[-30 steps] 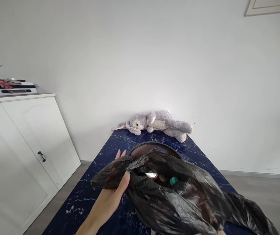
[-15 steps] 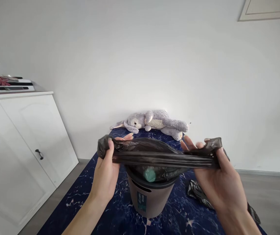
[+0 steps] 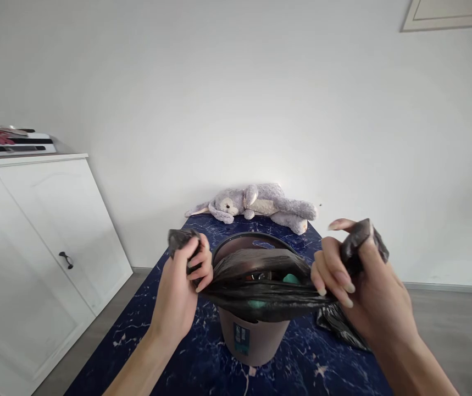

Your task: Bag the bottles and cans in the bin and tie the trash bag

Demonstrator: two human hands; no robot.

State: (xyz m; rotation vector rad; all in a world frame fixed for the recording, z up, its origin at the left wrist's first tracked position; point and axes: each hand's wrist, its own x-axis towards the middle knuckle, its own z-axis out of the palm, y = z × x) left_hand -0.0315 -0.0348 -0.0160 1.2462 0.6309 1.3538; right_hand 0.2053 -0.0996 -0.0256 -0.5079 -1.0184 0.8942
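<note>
A black plastic bin bag [image 3: 260, 294] hangs over a small brown waste bin [image 3: 252, 341] on the dark blue marbled table [image 3: 186, 357]. My left hand [image 3: 182, 283] is closed round the bag's left rim. My right hand [image 3: 355, 280] is closed round the right rim, its fingers curled over the bunched plastic. Both hands hold the bag's mouth stretched across the bin's top. Inside the bag I see a teal object [image 3: 290, 279] and something shiny. Another piece of black plastic [image 3: 338, 324] lies on the table behind my right hand.
A grey plush toy [image 3: 256, 203] lies at the table's far end against the white wall. A white cabinet [image 3: 33, 242] with a dark handle stands to the left, with a device and red plant on top. Grey floor runs on both sides of the table.
The bag went from a loose heap near the camera to being stretched flat between both hands. Now the hands have closed tighter and the mouth sags lower over the bin.
</note>
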